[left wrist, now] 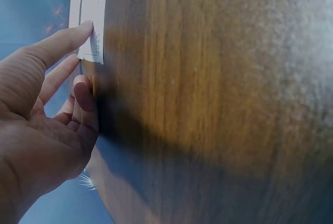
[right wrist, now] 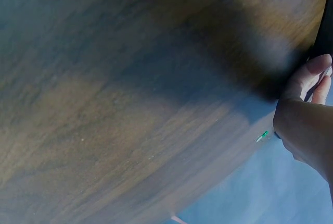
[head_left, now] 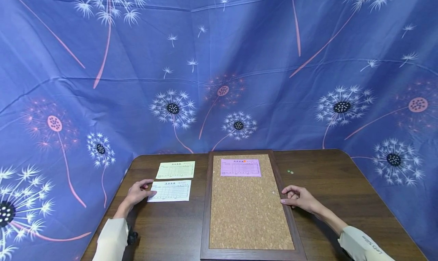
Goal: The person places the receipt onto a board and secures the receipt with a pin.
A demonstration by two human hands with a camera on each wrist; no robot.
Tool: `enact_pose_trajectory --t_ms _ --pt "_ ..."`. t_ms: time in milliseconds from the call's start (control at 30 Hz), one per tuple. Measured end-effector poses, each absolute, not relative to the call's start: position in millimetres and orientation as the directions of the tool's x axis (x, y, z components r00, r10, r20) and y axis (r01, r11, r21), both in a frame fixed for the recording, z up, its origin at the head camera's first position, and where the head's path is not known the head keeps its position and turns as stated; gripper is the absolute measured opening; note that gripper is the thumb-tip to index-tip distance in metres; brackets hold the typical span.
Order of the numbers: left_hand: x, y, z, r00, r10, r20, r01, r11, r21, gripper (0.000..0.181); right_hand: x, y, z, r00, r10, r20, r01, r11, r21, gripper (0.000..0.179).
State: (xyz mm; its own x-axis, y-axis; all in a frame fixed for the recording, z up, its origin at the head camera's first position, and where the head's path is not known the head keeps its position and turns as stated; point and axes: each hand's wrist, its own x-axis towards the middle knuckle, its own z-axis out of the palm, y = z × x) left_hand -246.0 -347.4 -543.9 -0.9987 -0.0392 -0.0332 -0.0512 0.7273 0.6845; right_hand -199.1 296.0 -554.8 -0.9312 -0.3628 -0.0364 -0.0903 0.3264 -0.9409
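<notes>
A white printed form slip (head_left: 172, 193) lies on the table to the left of the corkboard. My left hand (head_left: 137, 192) is at its left end, thumb resting on the paper and index finger at the upper corner; in the left wrist view the thumb tip overlaps the slip (left wrist: 93, 41). Over the right side of the corkboard's brown frame (head_left: 291, 223) is my right hand (head_left: 302, 201), thumb and index tips at the inner edge, other fingers bent. On the cork (head_left: 249, 215), a purple slip (head_left: 239, 170) lies near the top with a round orange dot (head_left: 244, 161) on its upper edge.
A yellow-green form slip (head_left: 175, 170) lies just beyond the white one. Two small discs, one green (head_left: 288, 171) and one paler (head_left: 292, 172), sit right of the board. Blue dandelion-print cloth (head_left: 212, 63) hangs behind and beside the brown wooden table (head_left: 342, 185).
</notes>
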Motion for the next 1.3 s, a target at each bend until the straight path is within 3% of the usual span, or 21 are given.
enact_pose_trajectory --t_ms 267,533,1300 --pt "-243.2 -346.7 -543.8 -0.995 -0.073 -0.065 -0.097 0.692 0.715 0.044 -199.5 296.7 -555.6 -0.931 -0.361 -0.048 -0.077 0.325 -0.943 0.035" --pt "-244.0 -345.9 -542.9 -0.996 -0.058 -0.074 -0.093 0.71 0.698 0.062 -198.5 296.6 -553.3 -0.932 -0.356 -0.064 -0.062 0.332 -0.941 0.036" --pt "-247.1 -339.2 -541.8 -0.984 -0.145 -0.105 -0.173 0.619 0.766 0.051 -198.5 297.0 -553.8 -0.933 -0.354 -0.067 -0.061 0.337 -0.94 0.036"
